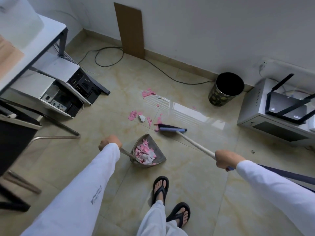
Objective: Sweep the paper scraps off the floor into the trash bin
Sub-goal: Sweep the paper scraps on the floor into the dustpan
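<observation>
Pink scraps: torn paper, a few white bits among it, loose on the floor in one cluster just beyond the dustpan and another farther out; a heap more lies inside the dustpan.
Dustpan: grey, mouth turned away from the person.
Left hand: fist curled round the dustpan's handle, white sleeve behind it.
Broom: blue head with dark bristles, just beyond the dustpan and to its right, its left end touching pink scraps; pale stick runs back to the right.
Right hand: clamped round the stick, right of the dustpan.
Feet: in black flip-flops, nearer than the dustpan.
Bin: dark, round, patterned, upright and open, well apart from the dustpan, beyond it to the right.
Computer cases: two, white, beyond the dustpan to the left, under a tabletop.
Cable: black, looped far beyond the dustpan.
Cardboard: brown sheet against the wall, farthest from the dustpan.
Cabinet: grey, far right of the dustpan, a black router on top.
</observation>
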### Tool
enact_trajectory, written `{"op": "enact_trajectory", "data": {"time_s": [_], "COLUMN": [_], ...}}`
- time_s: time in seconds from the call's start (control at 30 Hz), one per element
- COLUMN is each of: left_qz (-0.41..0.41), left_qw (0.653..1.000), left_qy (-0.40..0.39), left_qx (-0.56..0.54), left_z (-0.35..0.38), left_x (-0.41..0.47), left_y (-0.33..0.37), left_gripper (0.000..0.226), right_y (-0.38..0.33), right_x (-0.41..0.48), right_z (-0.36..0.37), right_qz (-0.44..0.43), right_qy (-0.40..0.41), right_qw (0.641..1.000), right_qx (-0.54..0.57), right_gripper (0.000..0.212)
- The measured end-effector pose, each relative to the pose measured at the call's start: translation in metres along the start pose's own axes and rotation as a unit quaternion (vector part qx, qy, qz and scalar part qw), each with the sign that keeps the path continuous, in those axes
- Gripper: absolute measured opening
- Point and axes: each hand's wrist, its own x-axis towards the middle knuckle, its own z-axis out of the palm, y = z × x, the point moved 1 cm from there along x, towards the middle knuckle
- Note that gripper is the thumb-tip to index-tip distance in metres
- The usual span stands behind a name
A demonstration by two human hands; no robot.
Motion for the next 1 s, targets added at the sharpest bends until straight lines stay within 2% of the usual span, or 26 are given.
{"op": "enact_trajectory", "data": {"time_s": [0.17,0.3,0.43,0.53,0.7,0.83,1.0], "left_qz": [-0.018,-0.007,0.007,-0.014,-0.018,-0.001,-0.01], "left_qw": [1.0,1.0,0.999,0.998,0.996,0.999,1.0], "left_qy": [0.016,0.008,-0.03,-0.048,-0.082,-0.034,-0.001], "left_qx": [0.011,0.015,0.033,0.03,0.04,0.039,0.017], "left_z": [-0.007,-0.011,-0.018,-0.019,-0.013,-0.033,-0.029], "left_x": [0.004,0.004,0.003,0.024,0.068,0.019,0.014], "left_y": [0.013,0.017,0.009,-0.009,-0.021,-0.016,-0.009], "left_gripper": [0.026,0.026,0.018,0.012,0.017,0.019,0.024], "right_y": [-0.001,0.007,0.027,0.042,0.053,0.04,-0.01], "right_x": [-0.02,-0.024,-0.024,-0.027,-0.018,0.001,0.025], "right_z": [0.019,0.002,-0.03,-0.045,-0.076,-0.086,-0.073], "right_qz": [-0.042,-0.061,-0.057,-0.033,0.009,0.022,0.021], "right_qy": [-0.018,-0.033,-0.008,-0.006,0.015,0.035,0.04], "right_qw": [0.989,0.981,0.987,0.993,0.999,0.999,0.999], "right_qx": [-0.139,-0.179,-0.147,-0.112,-0.047,-0.009,0.018], "right_gripper": [0.038,0.033,0.006,0.006,0.018,0.024,0.02]}}
